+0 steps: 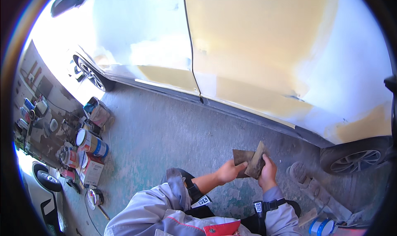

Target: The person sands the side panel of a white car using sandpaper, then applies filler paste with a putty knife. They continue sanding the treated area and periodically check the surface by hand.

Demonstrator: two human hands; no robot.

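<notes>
My left hand (pixel 228 173) grips a dark brown flat sheet (pixel 242 156), which looks like sandpaper. My right hand (pixel 267 172) holds a worn rectangular sanding pad (pixel 256 162), tilted upright. The pad overlaps the sheet, and my left thumb lies against its lower left edge. Both hands are above the concrete floor, apart from the car. Before me stands a white car whose door panel (pixel 248 43) carries a broad area of yellowish filler. Filler also covers the lower part of the adjoining panel (pixel 167 77).
Paint cans (pixel 93 143), a cardboard box (pixel 93 173) and an open tin (pixel 95 197) stand on the left. A cable runs there. By the car's wheel (pixel 353 160) lies a dusty sander-like tool (pixel 299 174), with a blue-and-white can (pixel 321 226) lower down.
</notes>
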